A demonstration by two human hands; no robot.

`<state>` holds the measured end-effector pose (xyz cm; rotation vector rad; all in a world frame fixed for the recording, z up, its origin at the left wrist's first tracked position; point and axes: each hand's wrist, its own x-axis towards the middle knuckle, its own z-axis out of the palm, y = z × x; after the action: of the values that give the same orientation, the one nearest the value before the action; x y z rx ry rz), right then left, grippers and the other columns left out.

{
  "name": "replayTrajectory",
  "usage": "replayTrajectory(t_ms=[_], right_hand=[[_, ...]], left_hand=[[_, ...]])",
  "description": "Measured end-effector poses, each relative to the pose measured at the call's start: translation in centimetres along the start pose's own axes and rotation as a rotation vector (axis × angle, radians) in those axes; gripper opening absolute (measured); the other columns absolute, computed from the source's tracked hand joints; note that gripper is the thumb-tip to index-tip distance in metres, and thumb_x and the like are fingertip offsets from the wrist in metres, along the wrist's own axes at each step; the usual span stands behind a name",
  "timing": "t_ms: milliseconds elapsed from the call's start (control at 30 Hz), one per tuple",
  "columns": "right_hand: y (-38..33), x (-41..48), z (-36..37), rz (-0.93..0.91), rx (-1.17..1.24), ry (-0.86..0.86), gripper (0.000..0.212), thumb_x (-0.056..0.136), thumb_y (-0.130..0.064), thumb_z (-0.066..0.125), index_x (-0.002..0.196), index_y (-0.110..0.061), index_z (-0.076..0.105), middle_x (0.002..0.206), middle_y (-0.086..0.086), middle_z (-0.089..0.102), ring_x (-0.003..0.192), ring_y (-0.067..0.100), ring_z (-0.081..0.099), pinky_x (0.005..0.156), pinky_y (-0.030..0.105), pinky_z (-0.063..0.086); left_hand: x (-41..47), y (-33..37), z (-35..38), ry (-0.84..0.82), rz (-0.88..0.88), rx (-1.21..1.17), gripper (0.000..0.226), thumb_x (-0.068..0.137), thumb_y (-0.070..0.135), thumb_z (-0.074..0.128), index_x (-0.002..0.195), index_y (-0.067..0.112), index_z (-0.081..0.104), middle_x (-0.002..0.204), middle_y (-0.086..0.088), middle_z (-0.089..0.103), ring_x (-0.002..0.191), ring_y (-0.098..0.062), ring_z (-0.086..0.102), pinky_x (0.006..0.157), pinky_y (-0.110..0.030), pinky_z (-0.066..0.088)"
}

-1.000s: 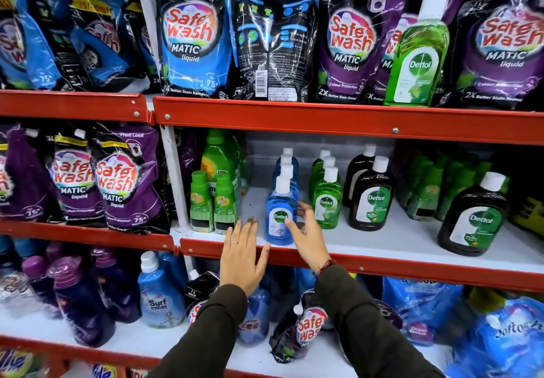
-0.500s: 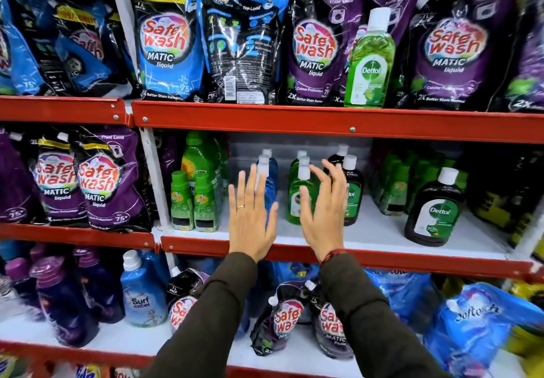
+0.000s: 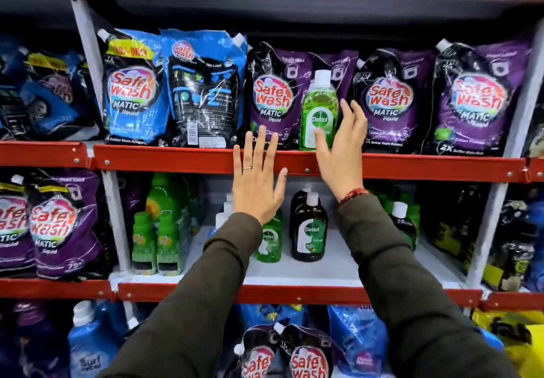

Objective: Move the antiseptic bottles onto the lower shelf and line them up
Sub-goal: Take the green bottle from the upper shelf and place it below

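A green antiseptic bottle (image 3: 319,112) is seen standing upright on the upper shelf (image 3: 176,158), among purple detergent pouches (image 3: 273,98). The right hand (image 3: 341,148) is raised just beside it, with fingers spread and the thumb in front of the lower part of the bottle; whether the bottle is already touched cannot be told. The left hand (image 3: 256,183) is held flat and spread, lower and to the left, in front of the red shelf edge, and nothing is held in it. On the lower shelf (image 3: 323,273) a smaller green bottle (image 3: 269,239) and a dark brown bottle (image 3: 309,230) are placed side by side, partly hidden by the left sleeve (image 3: 206,289). Blue pouches (image 3: 132,95) are placed further left on the upper shelf. The racks are made of red metal with white boards, as in a shop.
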<state>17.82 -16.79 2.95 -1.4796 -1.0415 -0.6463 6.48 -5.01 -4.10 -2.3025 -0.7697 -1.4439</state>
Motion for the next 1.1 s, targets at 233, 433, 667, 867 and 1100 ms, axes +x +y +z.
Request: replayTrajectory(t_ms=[233,433,667,867,1100], right_hand=[[0.0,4.2,-1.1,0.304,0.036,-0.309,0.049,0.099,-0.023,0.042,0.147,-0.014,0.034,0.132,0.014,0.059,0.118,0.035,0.058,0.103,0.05,0.046],[0.0,4.0,-1.2,0.306,0.232,-0.234,0.046,0.1,-0.023,0.053,0.144,-0.016,0.041,0.11,-0.007,0.055,0.104,0.019,0.058,0.098,0.05,0.052],[-0.8,5.0,-2.1,0.278,0.335,-0.193,0.046,0.099,-0.024,0.054,0.143,-0.017,0.045,0.122,0.001,0.057,0.114,0.021,0.06,0.103,0.049,0.052],[-1.0,3.3,-2.5,0.292,0.374,-0.224,0.055,0.09,-0.035,0.056,0.142,-0.02,0.047,0.126,0.006,0.061,0.115,0.024,0.062,0.1,0.053,0.053],[-0.2,-2.2,-1.6,0.277,0.477,-0.252,0.04,0.094,-0.026,0.058,0.133,-0.025,0.054,0.125,0.006,0.064,0.118,0.02,0.062,0.102,0.047,0.053]], left_hand=[[0.0,-0.3,0.1,0.024,0.024,0.011,0.067,0.103,0.045,0.035,0.162,0.019,0.016,0.171,-0.008,0.012,0.159,-0.031,0.003,0.128,-0.053,-0.003],[0.0,-0.3,0.1,0.03,0.026,0.014,0.066,0.103,0.045,0.035,0.162,0.02,0.017,0.171,-0.009,0.013,0.159,-0.032,0.004,0.128,-0.054,-0.001],[0.0,-0.3,0.2,0.038,0.026,0.01,0.067,0.103,0.045,0.037,0.162,0.02,0.017,0.171,-0.009,0.011,0.159,-0.031,0.003,0.128,-0.05,-0.006],[-0.4,-0.2,-0.2,0.033,0.014,-0.031,0.067,0.103,0.037,0.036,0.162,0.02,0.012,0.172,-0.007,0.006,0.159,-0.027,-0.001,0.128,-0.051,0.0],[-4.2,-0.9,-0.1,0.051,-0.001,-0.142,0.071,0.1,0.02,0.047,0.162,0.018,0.013,0.172,-0.003,0.004,0.159,-0.024,-0.005,0.129,-0.049,-0.002]])
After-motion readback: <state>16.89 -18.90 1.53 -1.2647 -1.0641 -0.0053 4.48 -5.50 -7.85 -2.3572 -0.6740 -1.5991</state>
